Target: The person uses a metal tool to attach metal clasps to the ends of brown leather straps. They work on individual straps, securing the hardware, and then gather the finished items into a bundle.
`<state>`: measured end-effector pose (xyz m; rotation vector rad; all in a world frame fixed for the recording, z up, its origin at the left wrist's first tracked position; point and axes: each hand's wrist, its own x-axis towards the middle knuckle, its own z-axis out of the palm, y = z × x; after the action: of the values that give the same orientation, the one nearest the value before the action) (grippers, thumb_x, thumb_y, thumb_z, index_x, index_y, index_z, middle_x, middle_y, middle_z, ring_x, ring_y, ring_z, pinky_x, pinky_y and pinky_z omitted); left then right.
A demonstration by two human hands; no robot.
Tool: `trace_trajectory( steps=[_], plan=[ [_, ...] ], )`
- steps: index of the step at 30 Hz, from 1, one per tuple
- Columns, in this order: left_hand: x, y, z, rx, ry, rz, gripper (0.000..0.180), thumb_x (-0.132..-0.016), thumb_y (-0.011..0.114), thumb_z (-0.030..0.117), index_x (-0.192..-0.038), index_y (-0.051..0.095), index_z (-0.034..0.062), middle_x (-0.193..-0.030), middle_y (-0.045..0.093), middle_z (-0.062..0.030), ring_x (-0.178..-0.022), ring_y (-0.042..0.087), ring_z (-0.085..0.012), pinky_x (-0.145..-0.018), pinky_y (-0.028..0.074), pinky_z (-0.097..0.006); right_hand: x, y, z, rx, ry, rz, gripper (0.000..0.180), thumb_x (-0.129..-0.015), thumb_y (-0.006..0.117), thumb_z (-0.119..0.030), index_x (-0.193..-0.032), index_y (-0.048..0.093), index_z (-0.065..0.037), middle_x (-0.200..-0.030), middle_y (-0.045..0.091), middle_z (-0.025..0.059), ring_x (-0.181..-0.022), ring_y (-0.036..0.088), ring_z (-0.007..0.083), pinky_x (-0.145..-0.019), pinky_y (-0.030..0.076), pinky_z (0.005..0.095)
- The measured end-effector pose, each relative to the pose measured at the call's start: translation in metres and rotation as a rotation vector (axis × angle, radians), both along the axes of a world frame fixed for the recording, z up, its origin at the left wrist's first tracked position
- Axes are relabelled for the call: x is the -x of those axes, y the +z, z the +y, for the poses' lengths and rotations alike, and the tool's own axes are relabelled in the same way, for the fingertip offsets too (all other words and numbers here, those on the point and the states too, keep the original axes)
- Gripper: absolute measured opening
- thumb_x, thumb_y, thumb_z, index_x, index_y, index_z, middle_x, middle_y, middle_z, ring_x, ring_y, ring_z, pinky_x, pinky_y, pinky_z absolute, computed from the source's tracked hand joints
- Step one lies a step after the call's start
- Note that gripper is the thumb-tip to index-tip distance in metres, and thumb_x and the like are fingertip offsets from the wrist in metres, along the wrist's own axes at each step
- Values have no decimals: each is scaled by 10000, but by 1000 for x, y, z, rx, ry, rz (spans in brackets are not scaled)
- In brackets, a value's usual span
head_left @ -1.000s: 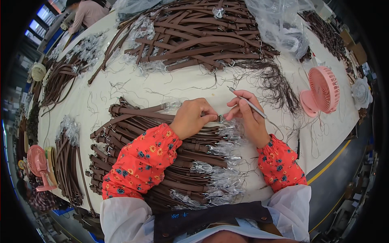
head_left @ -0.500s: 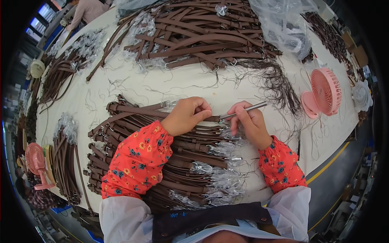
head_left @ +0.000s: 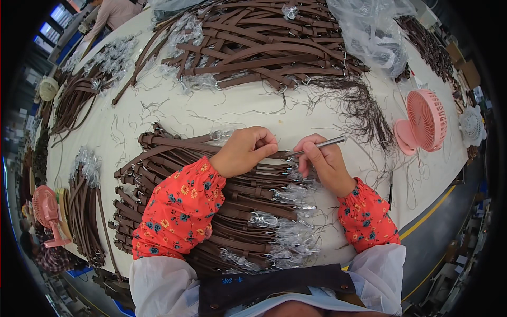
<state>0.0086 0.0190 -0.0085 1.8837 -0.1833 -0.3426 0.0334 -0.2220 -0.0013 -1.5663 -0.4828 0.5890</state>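
Note:
Over a row of brown straps (head_left: 264, 210) my left hand (head_left: 244, 151) is closed, thumb and fingers pinched at one brown strap (head_left: 279, 155). That strap's end pokes out toward my right hand (head_left: 327, 165). Closed around a slim silver rod-shaped tool (head_left: 332, 141), my right hand holds it slanting, its lower tip at the strap's end. Whether the tip touches the strap, I cannot tell. Metal buckles and clear plastic wraps (head_left: 293, 240) cover the right ends of the row beneath my hands.
A large heap of brown straps (head_left: 269, 53) lies at the back, beside clear plastic sheeting (head_left: 372, 31) and loose dark threads (head_left: 367, 108). One pink fan (head_left: 425, 121) stands right, another pink fan (head_left: 46, 208) left. Strap bundles (head_left: 84, 211) lie left. A person (head_left: 113, 15) is at far left.
My right hand and the silver tool have shifted slightly left, with the tool's tip nearer the strap. My left hand has stayed almost still.

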Motion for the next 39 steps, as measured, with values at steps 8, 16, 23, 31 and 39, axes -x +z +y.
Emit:
trace_trajectory(
  steps=[8,16,23,31,39],
  plan=[
    [-1,-6,2,9,-13,8,130,-941,650,115,-972,625,-8,-805,603,11,-723,516,-38,-631,440,-207,0,1,0,3,3,-11,341,-1057,438,-306,-1049,561,12,-709,599,62,-596,563,95,-575,457,216],
    [1,0,10,-20,-128,-48,101,-927,661,108,-947,627,15,-840,612,4,-759,548,-69,-679,460,-230,0,-2,1,-58,-13,-6,306,-1064,417,-275,-1062,544,3,-701,596,58,-594,554,97,-646,478,235],
    [2,4,10,-44,-139,-55,100,-916,673,119,-926,637,27,-850,613,-1,-761,554,-77,-678,457,-238,0,-5,2,-87,-35,-45,316,-1053,451,-269,-1032,591,14,-736,603,24,-615,574,66,-558,496,210],
    [2,4,10,-38,-135,-36,101,-907,683,116,-925,641,26,-856,617,-5,-772,562,-79,-687,458,-239,0,-5,2,-68,-33,-46,319,-1053,450,-272,-1035,592,13,-738,604,20,-617,575,64,-559,497,208],
    [1,5,15,-75,-330,-145,126,-881,720,136,-911,651,35,-829,623,-6,-753,569,-92,-686,461,-249,-1,-5,1,-62,-19,-51,308,-1066,406,-279,-1071,533,1,-707,600,44,-602,569,99,-807,508,290]
  ],
)
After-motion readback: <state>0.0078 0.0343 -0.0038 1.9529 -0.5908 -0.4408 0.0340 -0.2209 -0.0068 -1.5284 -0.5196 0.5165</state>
